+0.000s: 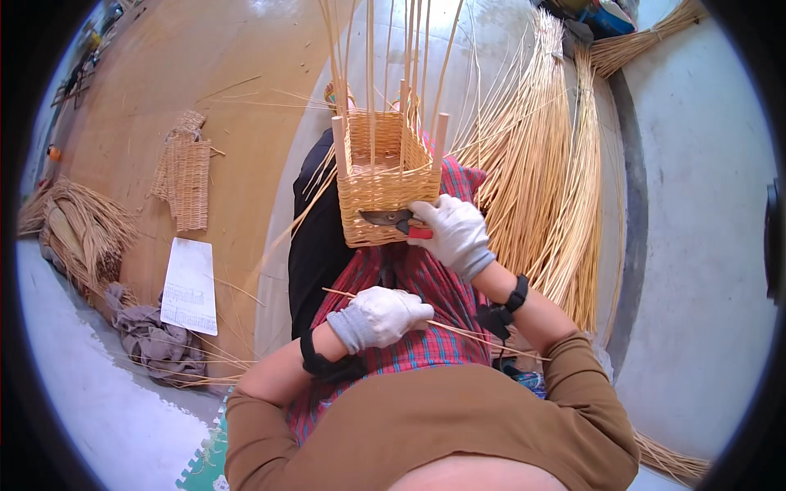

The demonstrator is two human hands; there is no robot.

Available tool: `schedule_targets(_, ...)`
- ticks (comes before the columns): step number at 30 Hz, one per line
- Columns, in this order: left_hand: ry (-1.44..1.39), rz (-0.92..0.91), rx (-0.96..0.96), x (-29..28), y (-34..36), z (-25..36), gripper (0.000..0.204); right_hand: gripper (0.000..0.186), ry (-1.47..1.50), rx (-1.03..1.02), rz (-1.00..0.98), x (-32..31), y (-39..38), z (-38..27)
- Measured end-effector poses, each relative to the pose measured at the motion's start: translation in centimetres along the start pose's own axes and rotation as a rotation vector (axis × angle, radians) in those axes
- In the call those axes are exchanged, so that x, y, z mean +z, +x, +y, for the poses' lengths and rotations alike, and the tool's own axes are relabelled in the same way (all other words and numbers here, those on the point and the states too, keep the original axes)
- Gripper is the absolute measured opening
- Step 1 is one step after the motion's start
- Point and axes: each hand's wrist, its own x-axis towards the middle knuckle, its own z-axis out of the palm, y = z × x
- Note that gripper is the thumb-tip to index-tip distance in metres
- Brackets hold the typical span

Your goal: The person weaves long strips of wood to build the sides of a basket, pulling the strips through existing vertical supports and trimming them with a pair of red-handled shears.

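Note:
A square wicker basket (378, 196), partly woven, rests on my lap with corner posts and long upright canes rising from it. My right hand (455, 231), in a white glove, is closed around red-handled pruning shears (393, 218). Their dark blades lie across the basket's near wall. Lower down, over the plaid cloth (442, 344) on my lap, my gloved left hand (383, 317) is closed on thin wicker strands (467, 331). The strands stick out on both sides of that fist.
Long bundles of wicker canes (540, 155) lie on the floor to the right. At left are flat woven pieces (190, 180), a printed paper sheet (190, 285), a bundle of strands (90, 221) and a crumpled grey cloth (160, 344). Another cane bundle (647, 41) lies far right.

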Motion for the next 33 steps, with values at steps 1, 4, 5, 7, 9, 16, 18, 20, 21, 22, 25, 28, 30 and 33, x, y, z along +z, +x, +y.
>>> schedule_targets(1,-0.001,-0.019,-0.016,0.1,0.0,-0.1,0.021,0.058,-0.082,0.031,-0.043,-2.2,0.0,0.1)
schedule_targets(4,-0.034,-0.061,-0.041,0.6,0.9,-0.6,0.018,0.063,-0.035,0.079,0.108,-5.6,-1.3,4.0)
schedule_targets(5,-0.033,-0.008,-0.054,0.9,1.6,-0.7,0.016,0.064,-0.041,0.027,0.174,-7.4,-1.3,5.1)
schedule_targets(7,-0.027,0.096,-0.078,1.0,4.4,-0.4,0.016,0.064,-0.176,0.015,0.141,-10.7,-0.5,6.5)
schedule_targets(9,-0.022,0.031,-0.183,-1.5,8.5,1.5,0.026,0.059,-0.366,-0.132,0.150,-14.4,1.5,7.3)
schedule_targets(16,0.496,1.026,-0.191,-1.0,21.1,-2.6,0.045,0.041,-0.738,-0.439,-0.018,-16.4,8.8,8.9)
schedule_targets(18,0.417,0.915,-0.363,-1.2,21.7,-3.2,0.052,0.037,-0.706,-0.526,-0.003,-15.5,9.9,8.8)
schedule_targets(20,0.307,0.831,-0.506,-1.7,22.5,-3.6,0.057,0.032,-0.668,-0.618,0.016,-14.6,11.0,9.1)
schedule_targets(21,0.241,0.802,-0.568,-2.0,22.9,-3.9,0.058,0.032,-0.665,-0.650,0.029,-14.1,11.4,9.3)
schedule_targets(22,0.413,0.810,-0.568,-1.8,22.9,-3.9,0.056,0.032,-0.662,-0.684,0.042,-13.8,11.7,9.5)
schedule_targets(25,0.594,0.758,-0.530,-2.2,22.9,-4.1,0.050,0.033,-0.624,-0.822,0.256,-12.4,12.1,10.2)
schedule_targets(28,0.569,0.653,-0.475,-4.0,21.9,-3.4,0.047,0.034,-0.615,-0.813,0.257,-11.9,11.2,11.3)
schedule_targets(30,0.539,0.583,-0.427,-5.5,20.0,-0.8,0.050,0.036,-0.753,-0.663,0.016,-12.2,9.9,11.9)
schedule_targets(33,0.524,0.701,-0.111,-3.2,16.1,1.2,0.047,0.044,-0.446,-0.476,-0.170,-14.3,9.8,13.4)
